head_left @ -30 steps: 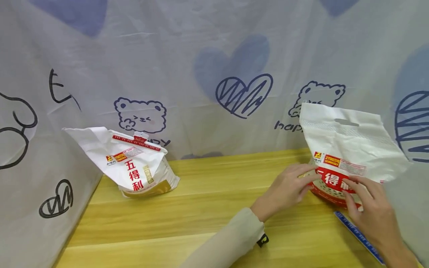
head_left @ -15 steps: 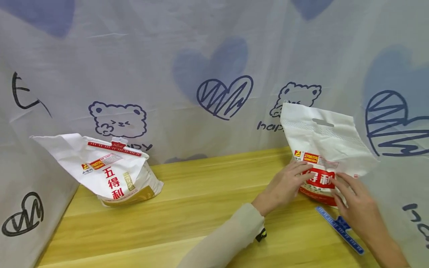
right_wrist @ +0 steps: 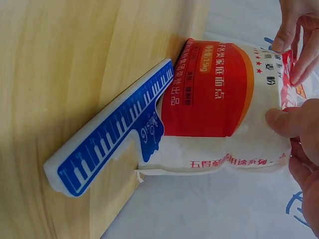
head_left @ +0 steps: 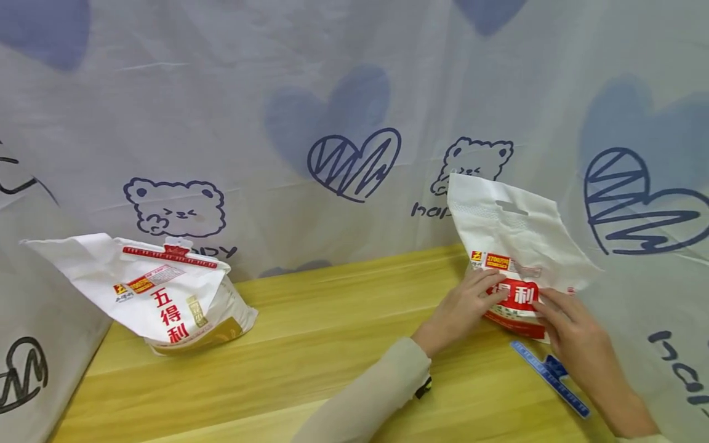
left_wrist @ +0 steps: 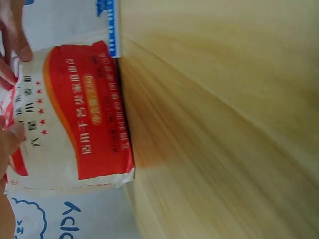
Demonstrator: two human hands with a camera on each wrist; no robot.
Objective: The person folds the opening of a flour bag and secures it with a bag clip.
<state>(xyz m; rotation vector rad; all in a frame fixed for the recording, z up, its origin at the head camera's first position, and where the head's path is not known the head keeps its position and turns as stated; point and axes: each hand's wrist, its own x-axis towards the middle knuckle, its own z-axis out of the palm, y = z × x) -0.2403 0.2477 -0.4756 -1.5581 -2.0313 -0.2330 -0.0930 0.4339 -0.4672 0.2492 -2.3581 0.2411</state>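
A white flour bag (head_left: 512, 307) with a red label stands on the right of the table, its upper part with the handle slot tilted back. My left hand (head_left: 456, 311) pinches its front on the left side, thumb below a fold in the bag. My right hand (head_left: 578, 341) pinches the same fold on the right; in the right wrist view its thumb (right_wrist: 284, 122) presses on the bag's front. Beneath the right hand lies a blue bag clip (right_wrist: 114, 129) with a piano-key pattern, close to the bag's base. Parts of the fingers are hidden by the fold.
Another white flour bag (head_left: 183, 307) stands at the left, its folded top held by a red bag clip (head_left: 168, 253). Behind the wooden table (head_left: 310, 332) hangs a pale curtain (head_left: 266, 80) printed with hearts and bears.
The head view has turned to the right, so everything has shifted left in it. Both hands stay on the right bag, and more of the blue clip shows.
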